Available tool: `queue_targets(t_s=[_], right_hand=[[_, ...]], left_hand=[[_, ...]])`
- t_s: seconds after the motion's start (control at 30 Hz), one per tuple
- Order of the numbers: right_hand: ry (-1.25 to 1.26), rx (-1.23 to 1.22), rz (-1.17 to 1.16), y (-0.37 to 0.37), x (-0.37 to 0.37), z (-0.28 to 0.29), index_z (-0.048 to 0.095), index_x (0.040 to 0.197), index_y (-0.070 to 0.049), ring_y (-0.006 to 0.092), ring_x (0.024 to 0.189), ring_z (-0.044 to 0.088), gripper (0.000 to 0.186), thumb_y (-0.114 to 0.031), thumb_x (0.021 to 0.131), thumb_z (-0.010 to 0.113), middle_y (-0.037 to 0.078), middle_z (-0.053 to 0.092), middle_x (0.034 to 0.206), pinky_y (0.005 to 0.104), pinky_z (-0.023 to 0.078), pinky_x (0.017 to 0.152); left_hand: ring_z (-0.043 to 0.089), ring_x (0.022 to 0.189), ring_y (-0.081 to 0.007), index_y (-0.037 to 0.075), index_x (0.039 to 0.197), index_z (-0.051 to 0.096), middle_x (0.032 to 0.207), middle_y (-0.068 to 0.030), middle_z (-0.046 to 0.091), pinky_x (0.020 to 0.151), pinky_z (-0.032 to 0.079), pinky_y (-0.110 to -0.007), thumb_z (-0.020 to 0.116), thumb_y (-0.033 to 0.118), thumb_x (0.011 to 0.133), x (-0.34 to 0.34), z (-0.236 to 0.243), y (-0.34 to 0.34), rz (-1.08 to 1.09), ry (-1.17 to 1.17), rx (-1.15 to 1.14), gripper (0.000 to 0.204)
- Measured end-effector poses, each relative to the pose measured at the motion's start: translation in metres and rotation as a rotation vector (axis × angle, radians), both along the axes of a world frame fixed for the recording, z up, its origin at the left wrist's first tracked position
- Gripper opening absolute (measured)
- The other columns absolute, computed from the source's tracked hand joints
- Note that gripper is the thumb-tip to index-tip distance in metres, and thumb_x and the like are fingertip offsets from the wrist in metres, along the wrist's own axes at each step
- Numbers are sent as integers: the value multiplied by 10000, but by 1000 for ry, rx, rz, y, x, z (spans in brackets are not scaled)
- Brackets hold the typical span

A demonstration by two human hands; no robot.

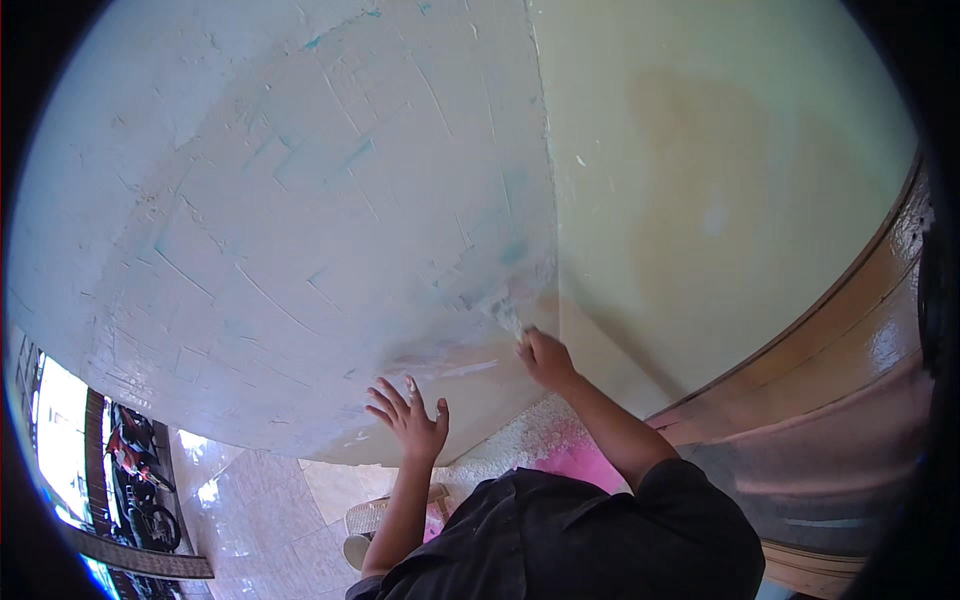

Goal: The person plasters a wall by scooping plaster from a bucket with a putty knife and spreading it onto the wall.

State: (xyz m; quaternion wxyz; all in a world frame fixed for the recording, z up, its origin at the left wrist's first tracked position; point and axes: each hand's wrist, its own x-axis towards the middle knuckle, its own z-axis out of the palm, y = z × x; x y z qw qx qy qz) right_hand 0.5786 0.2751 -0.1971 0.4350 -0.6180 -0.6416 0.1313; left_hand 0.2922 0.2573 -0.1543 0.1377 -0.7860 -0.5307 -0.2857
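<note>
My right hand [548,358] is closed around the handle of a putty knife [503,308], whose wide blade lies at the wall surface close to the corner. The wall [330,200] in front of me carries a whitish, uneven coat with ridges, scrape lines and bluish-green patches. Darker, smeared marks run across it low down, between my hands. My left hand [415,425] is raised before the lower wall with fingers spread and nothing in it. White specks show on its fingertips. Whether those fingers touch the wall, I cannot tell.
A pale yellow wall [720,200] with a brownish stain meets the coated wall at the corner. Brown wooden panelling [800,370] curves along the right. Below are floor tiles [260,500], a pink patch [580,462] and a woven-looking item [368,516]. Motorcycles [140,470] stand at the far left.
</note>
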Motion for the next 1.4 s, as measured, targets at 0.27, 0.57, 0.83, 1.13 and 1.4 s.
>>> queue_targets(t_s=[0.27, 0.57, 0.83, 1.13, 1.4], right_hand=[[-155, -101, 31, 22, -39, 55, 512, 1017, -51, 375, 643, 632, 309, -345, 929, 549, 144, 629, 695, 488, 478, 586], [-70, 96, 85, 3, -45, 53, 537, 926, -63, 356, 596, 623, 281, -337, 899, 596, 118, 630, 664, 467, 485, 571], [-117, -132, 69, -2, -38, -9, 528, 964, -48, 374, 646, 636, 302, -345, 923, 560, 148, 633, 692, 494, 479, 602], [-11, 173, -23, 32, -17, 121, 526, 965, -39, 353, 653, 636, 299, -334, 927, 556, 138, 616, 666, 479, 470, 559], [-93, -272, 10, -9, 8, -42, 503, 1074, -49, 376, 722, 646, 372, -399, 949, 501, 174, 637, 756, 495, 485, 625]], left_hand=[[-61, 1405, -557, 52, 1498, 210, 1529, -359, 9, 1053, -38, -714, 564, 392, 878, 11, 14, 2, -1, 32, 31, 791], [-64, 1401, -563, 47, 1496, 212, 1531, -355, 8, 1049, -37, -718, 569, 383, 874, -13, 7, -7, 77, 11, 11, 791], [-71, 1401, -563, 55, 1496, 220, 1535, -347, 15, 1050, -38, -720, 583, 372, 862, 1, 30, -2, 27, 10, 88, 797], [-54, 1401, -566, 88, 1495, 261, 1538, -338, 36, 1046, -39, -728, 608, 369, 833, -6, 35, 10, 78, 20, 82, 799], [-80, 1398, -566, 64, 1509, 201, 1536, -346, 11, 1042, -51, -727, 598, 358, 847, -4, 54, 16, 115, 31, 149, 826]])
